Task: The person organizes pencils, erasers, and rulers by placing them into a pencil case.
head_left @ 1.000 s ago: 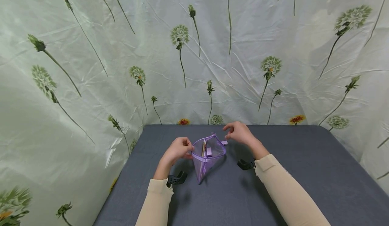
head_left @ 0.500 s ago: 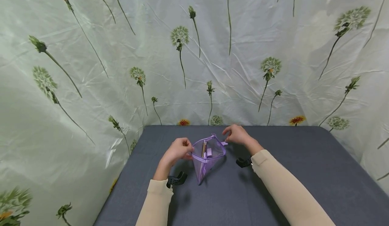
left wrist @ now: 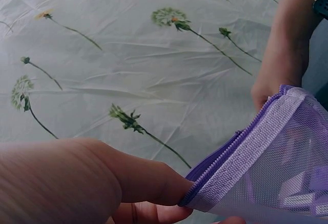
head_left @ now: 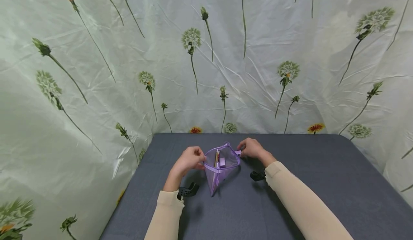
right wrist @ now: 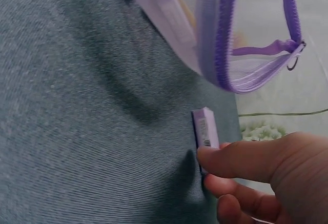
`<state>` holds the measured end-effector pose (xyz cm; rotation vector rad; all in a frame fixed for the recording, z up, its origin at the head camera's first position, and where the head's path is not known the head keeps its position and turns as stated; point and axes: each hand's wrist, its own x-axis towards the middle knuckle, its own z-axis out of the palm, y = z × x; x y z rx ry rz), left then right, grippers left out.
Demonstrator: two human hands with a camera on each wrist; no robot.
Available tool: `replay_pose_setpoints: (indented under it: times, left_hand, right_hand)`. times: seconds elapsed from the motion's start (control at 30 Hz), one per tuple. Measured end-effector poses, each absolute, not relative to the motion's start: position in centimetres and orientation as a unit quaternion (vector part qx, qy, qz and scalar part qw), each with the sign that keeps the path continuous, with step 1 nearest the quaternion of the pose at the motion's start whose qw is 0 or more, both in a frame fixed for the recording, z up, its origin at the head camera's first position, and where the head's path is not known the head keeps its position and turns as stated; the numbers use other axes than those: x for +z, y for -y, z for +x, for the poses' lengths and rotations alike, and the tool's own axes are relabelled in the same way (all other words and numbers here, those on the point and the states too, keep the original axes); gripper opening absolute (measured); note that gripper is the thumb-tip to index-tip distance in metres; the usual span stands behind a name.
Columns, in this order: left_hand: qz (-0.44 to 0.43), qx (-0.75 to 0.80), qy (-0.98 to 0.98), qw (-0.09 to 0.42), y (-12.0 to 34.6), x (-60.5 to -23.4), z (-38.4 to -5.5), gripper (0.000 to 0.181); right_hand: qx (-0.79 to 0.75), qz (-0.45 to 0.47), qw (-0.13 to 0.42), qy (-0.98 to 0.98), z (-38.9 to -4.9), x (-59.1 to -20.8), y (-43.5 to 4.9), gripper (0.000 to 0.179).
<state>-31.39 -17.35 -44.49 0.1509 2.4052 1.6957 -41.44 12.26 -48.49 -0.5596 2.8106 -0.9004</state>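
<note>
My left hand (head_left: pixel 189 158) pinches the left corner of a purple mesh zip pouch (head_left: pixel 222 174) between thumb and fingers. Its zip is undone and the mouth gapes upward. Inside are slim pencil-like sticks (head_left: pixel 216 158) and a small lilac block (head_left: pixel 222 162). In the left wrist view, the thumb lies on the zip edge (left wrist: pixel 241 142). Just right of the pouch, my right hand (head_left: pixel 253 148) pinches a small lilac block with a barcode label (right wrist: pixel 206 126), thumb on one side and fingers on the other. The block is down at the dark cloth.
A dark grey cloth (head_left: pixel 290 182) covers the table. Behind it hangs a pale curtain (head_left: pixel 251 89) printed with dandelions. Each wrist wears a black band (head_left: pixel 188 190). A metal ring (right wrist: pixel 293 64) hangs at the pouch's zip end in the right wrist view.
My right hand has come down and slightly toward me onto the lilac block beside the pouch, and its fingers have closed around it. The left hand keeps its hold on the pouch.
</note>
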Motion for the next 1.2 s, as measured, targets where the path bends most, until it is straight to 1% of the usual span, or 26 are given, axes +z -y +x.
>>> replay_pose_setpoints:
  times: [0.2, 0.53, 0.9, 1.2]
  left_hand:
    - [0.050, 0.576, -0.810, 0.096, 17.3, -44.1, -31.3, 0.012]
    - [0.053, 0.574, -0.812, 0.095, 17.1, -44.0, -31.1, 0.012]
    - [0.051, 0.576, -0.810, 0.095, 17.1, -44.1, -31.0, 0.011]
    - [0.053, 0.578, -0.809, 0.093, 17.1, -44.2, -31.0, 0.012]
  right_hand:
    - [-0.291, -0.185, 0.044, -0.938, -41.3, -48.7, -12.0, 0.020]
    - [-0.280, -0.186, 0.021, -0.942, -40.6, -48.9, -11.9, 0.018]
    - [-0.269, -0.157, 0.035, -0.950, -40.1, -48.7, -12.6, 0.020]
    - [-0.272, -0.159, 0.029, -0.949, -40.1, -47.8, -13.2, 0.021]
